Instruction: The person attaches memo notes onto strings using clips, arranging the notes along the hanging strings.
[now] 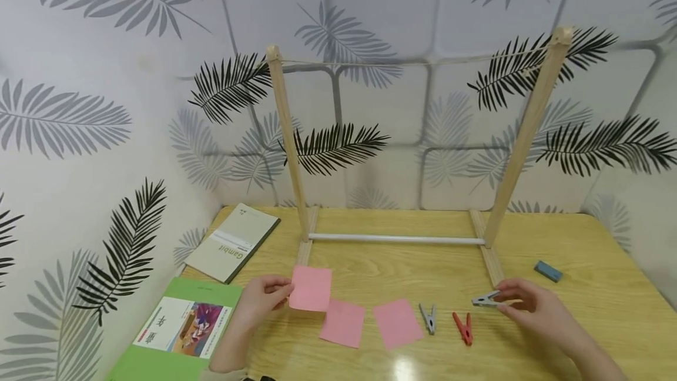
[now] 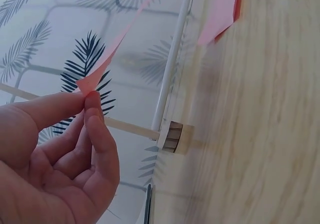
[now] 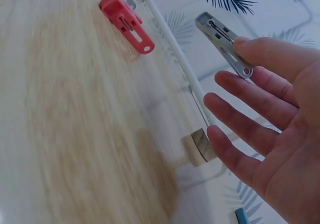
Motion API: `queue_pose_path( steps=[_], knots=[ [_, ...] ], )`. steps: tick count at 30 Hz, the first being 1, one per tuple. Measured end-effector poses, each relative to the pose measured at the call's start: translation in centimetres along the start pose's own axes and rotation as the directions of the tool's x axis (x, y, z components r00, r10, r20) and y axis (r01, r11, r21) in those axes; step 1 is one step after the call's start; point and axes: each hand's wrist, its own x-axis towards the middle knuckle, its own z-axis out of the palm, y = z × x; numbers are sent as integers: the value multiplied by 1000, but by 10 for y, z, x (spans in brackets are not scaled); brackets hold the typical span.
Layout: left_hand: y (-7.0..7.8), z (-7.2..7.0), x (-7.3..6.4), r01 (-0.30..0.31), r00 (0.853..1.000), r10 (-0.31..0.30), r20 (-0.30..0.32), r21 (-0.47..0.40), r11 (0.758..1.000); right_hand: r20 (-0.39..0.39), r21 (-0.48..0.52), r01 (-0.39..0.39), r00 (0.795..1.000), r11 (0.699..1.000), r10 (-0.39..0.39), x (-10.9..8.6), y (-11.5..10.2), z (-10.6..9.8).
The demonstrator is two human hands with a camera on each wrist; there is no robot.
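My left hand (image 1: 262, 297) pinches a pink paper square (image 1: 311, 288) by its left edge, between thumb and fingertips. In the left wrist view the sheet (image 2: 107, 61) stands thin and slightly bent above the table. Another pink square (image 1: 342, 323) lies just below it, and a third (image 1: 398, 323) lies farther right. A grey clothespin (image 1: 485, 298) is pinched between the thumb and index finger of my right hand (image 1: 534, 308), off the tabletop; its other fingers are spread. Left of that hand lie a red clothespin (image 1: 463, 328) and a second grey clothespin (image 1: 429, 318).
A wooden frame (image 1: 513, 151) with a string (image 1: 365, 64) across its top and a white rod (image 1: 396, 239) low down stands at the back. A notebook (image 1: 231, 244) and a green book (image 1: 182, 328) lie at left. A blue block (image 1: 548, 271) sits at right.
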Motion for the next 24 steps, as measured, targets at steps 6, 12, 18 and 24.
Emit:
queue_pose_path(
  steps=[6,12,18,24],
  knots=[
    [2,2,0,4,999,-7,-39,-63,998,-30,80,30,999,996,-27,8,-6,2],
    [4,-2,-7,7,999,-12,-44,-102,995,-32,119,-20,999,993,24,9,-12,3],
    [10,-2,-8,5,999,-12,-49,-125,992,-35,111,4,999,994,0,16,-26,-2],
    [33,-5,-1,-57,996,51,-71,-94,994,-94,162,60,995,985,-45,37,-47,-5]
  ],
)
